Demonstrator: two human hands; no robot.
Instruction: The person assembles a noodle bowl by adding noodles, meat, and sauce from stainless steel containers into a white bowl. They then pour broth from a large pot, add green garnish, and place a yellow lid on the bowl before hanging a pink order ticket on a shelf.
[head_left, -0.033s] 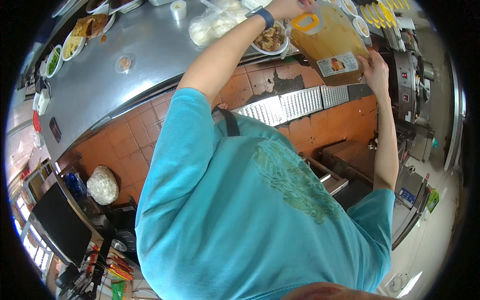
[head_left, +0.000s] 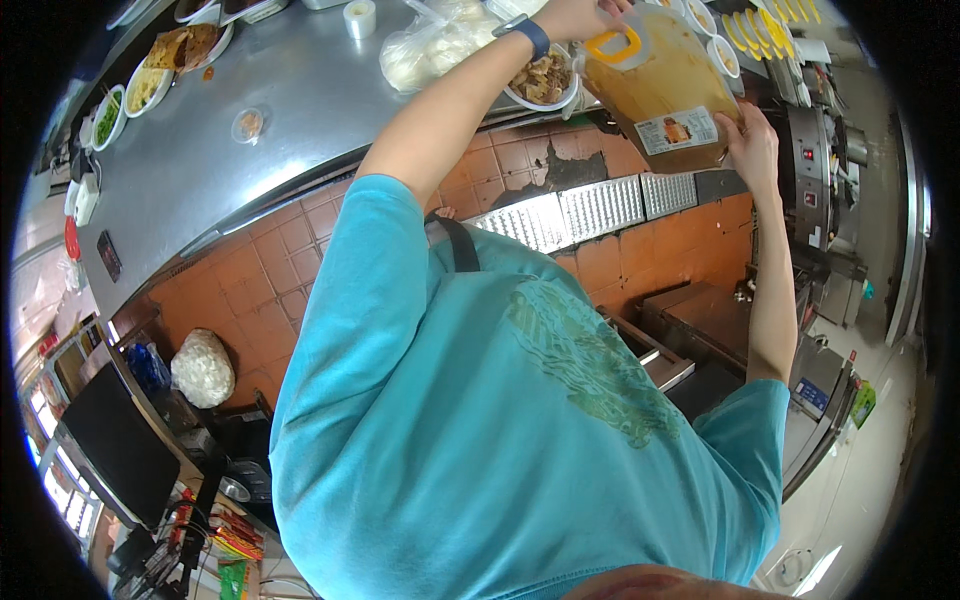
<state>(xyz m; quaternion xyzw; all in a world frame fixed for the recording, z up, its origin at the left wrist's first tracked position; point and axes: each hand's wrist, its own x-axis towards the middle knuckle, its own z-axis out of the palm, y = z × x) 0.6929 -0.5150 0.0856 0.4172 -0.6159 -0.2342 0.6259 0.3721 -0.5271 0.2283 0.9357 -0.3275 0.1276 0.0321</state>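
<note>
Between my two hands a large clear plastic jug (head_left: 668, 92) is held tilted at the upper right. It has a yellow handle, a printed label and brownish residue or liquid inside. My left hand (head_left: 585, 16), with a dark watch on its wrist, is closed at the jug's top end, and its fingertips are partly cut off by the picture's edge. My right hand (head_left: 750, 142) grips the jug's lower right corner. Just below my left wrist stands a white bowl of brown chopped food (head_left: 543, 82). A plastic bag of white food (head_left: 435, 50) lies to its left.
The steel counter (head_left: 300, 90) carries a small clear cup (head_left: 247, 126), a white tub (head_left: 360, 19) and, at far left, bowls with greens (head_left: 107, 120) and yellow shreds (head_left: 148, 92). Yellow-handled items (head_left: 755, 32) are at the right. A floor grate (head_left: 605, 208) runs below.
</note>
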